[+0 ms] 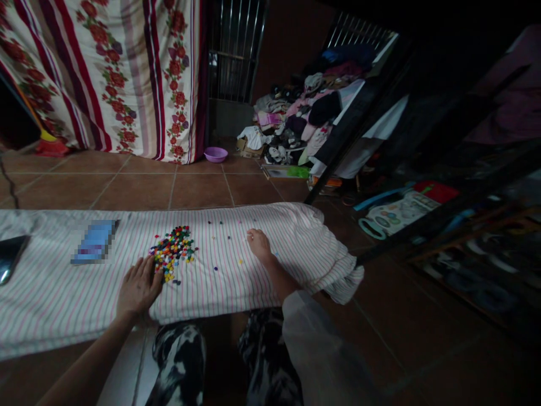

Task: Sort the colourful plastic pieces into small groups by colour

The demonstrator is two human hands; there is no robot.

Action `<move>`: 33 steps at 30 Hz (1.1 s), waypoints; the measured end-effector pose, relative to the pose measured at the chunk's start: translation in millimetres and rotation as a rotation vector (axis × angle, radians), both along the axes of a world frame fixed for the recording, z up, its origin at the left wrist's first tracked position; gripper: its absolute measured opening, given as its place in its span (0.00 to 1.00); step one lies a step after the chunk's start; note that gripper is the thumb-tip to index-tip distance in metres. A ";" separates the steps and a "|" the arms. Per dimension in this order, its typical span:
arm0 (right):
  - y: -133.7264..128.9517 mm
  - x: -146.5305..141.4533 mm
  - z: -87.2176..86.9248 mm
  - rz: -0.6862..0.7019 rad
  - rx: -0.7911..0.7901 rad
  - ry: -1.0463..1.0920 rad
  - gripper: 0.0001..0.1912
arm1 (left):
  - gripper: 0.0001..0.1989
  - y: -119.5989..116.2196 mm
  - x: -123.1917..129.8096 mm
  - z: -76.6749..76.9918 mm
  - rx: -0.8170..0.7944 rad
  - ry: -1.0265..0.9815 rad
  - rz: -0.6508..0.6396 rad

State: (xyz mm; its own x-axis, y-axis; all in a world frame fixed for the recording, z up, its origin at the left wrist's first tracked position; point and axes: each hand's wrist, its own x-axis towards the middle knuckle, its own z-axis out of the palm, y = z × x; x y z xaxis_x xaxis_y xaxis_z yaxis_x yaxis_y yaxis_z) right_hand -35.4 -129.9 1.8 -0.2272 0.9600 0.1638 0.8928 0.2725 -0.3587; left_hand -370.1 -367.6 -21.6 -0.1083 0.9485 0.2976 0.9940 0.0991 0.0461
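A pile of small, round, many-coloured pieces [173,248], like beads or buttons, lies on a striped cloth [211,293]. My left hand [139,285] rests flat on the cloth at the pile's left edge, fingers stretched out and fingertips touching or close to the pieces. To the right of the pile, my right hand [258,243] is closed, thumb and fingers together. Whatever may be between those fingertips is too small to see. Several single pieces are scattered apart around it, among them a dark blue piece [216,269] and a yellow piece [240,261].
A phone [95,241] with a blurred screen lies left of the pile, and a dark shiny device [12,256] sits at the far left. Beyond are a purple basin [216,154], a floral curtain [127,79] and heaped clothes [304,113]. A dark post [338,152] stands to the right.
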 end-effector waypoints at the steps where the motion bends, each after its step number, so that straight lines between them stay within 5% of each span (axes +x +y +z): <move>1: 4.1 4.1 1.2 -0.026 0.016 -0.005 0.13 | 0.19 0.1 -0.5 -1.1 0.005 0.004 -0.001; 10: 33.9 26.0 -6.7 -0.047 -0.005 -0.073 0.12 | 0.19 1.3 -4.4 -6.8 -0.001 0.069 0.005; 25: 22.5 30.2 4.0 -0.113 -0.055 -0.025 0.16 | 0.20 1.3 -3.7 -8.2 0.030 0.071 0.004; 33: 3.4 -21.5 18.7 0.158 -0.056 -0.072 0.16 | 0.20 2.0 -1.8 -10.2 0.068 0.086 0.000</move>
